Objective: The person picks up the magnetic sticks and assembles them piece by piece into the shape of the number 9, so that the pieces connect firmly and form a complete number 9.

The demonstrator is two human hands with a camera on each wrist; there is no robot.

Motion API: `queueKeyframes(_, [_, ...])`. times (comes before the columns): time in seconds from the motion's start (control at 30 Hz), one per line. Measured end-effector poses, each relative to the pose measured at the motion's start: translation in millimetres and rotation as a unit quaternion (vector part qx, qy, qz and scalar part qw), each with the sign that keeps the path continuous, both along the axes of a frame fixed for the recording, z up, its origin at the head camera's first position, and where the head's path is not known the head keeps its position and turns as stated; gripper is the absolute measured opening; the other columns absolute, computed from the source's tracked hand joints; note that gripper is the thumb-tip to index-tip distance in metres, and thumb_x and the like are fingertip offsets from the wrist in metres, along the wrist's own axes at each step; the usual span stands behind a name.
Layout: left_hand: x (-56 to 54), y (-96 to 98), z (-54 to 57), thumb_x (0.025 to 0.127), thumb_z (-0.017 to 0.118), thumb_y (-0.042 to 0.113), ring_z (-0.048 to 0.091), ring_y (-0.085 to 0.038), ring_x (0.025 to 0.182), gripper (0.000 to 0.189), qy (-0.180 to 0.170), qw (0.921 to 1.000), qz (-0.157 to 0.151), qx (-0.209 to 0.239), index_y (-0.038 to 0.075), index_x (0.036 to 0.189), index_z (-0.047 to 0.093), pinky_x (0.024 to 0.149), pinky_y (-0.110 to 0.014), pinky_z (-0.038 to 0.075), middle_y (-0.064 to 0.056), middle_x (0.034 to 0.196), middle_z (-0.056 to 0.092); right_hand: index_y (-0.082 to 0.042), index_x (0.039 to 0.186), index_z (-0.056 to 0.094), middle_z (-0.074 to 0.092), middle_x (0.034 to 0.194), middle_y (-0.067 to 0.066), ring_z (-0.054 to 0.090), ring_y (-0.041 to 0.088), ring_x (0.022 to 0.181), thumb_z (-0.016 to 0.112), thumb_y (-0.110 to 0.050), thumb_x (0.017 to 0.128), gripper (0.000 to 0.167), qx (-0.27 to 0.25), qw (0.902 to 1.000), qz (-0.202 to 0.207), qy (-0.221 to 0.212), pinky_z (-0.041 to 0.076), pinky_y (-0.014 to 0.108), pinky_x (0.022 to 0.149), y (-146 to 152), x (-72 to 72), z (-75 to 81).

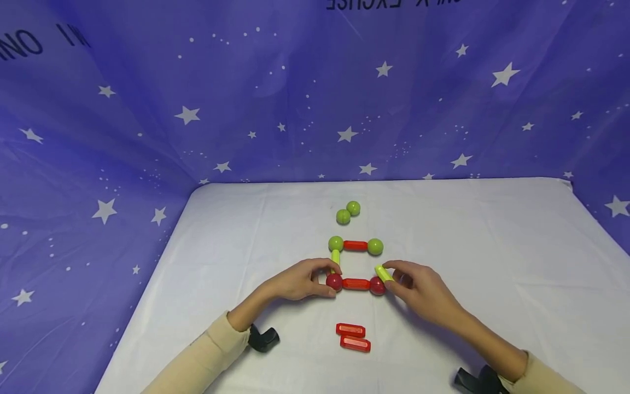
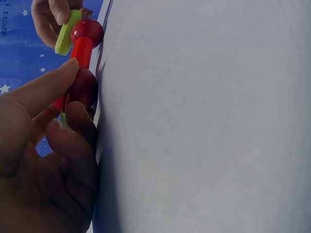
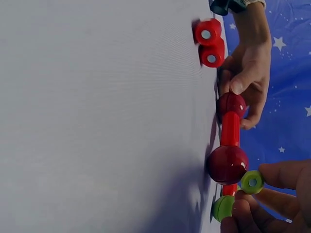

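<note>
My left hand grips the left red ball, which joins a red rod and a yellow-green rod. At the other end of that red rod sits a second red ball. My right hand pinches another yellow-green rod between thumb and fingers, tilted close beside the second ball; whether they touch I cannot tell. A pale round disc shows in this rod's end in the right wrist view. Further back, a green ball, a red rod and another green ball are joined.
Two loose green balls lie behind the joined pieces. Nearer me, two loose red rods lie side by side on the white tablecloth. A blue star-patterned curtain hangs behind the table. Each wrist wears a black device.
</note>
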State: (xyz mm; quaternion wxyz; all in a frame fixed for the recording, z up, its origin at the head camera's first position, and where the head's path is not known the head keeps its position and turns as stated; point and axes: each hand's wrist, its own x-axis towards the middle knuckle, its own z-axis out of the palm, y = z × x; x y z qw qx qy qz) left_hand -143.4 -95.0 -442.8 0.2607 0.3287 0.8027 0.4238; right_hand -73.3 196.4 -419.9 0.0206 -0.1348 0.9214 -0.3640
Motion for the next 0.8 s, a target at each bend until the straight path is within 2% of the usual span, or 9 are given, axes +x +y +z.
queueKeyframes(0.4, [-0.2, 0.0, 0.8, 0.086, 0.079, 0.020, 0.049, -0.012, 0.068, 0.039, -0.005, 1.0000, 0.001, 0.000, 0.015, 0.121, 0.062, 0.067, -0.025, 0.041, 0.003, 0.101, 0.057, -0.006, 0.126, 0.063, 0.055, 0.076, -0.005, 0.050, 0.013, 0.066, 0.073, -0.009, 0.088, 0.039, -0.025, 0.9992, 0.023, -0.020, 0.044, 0.026, 0.058, 0.3, -12.6, -3.7])
queueKeyframes(0.8, [-0.9, -0.5, -1.0, 0.086, 0.079, 0.020, 0.049, -0.012, 0.067, 0.039, -0.003, 1.0000, 0.000, 0.004, 0.015, 0.120, 0.062, 0.065, -0.025, 0.041, 0.002, 0.102, 0.057, -0.007, 0.126, 0.063, 0.055, 0.075, -0.004, 0.051, 0.015, 0.068, 0.071, -0.008, 0.089, 0.038, -0.036, 0.9988, 0.013, -0.029, 0.045, 0.026, 0.060, 1.9, -17.0, -9.9])
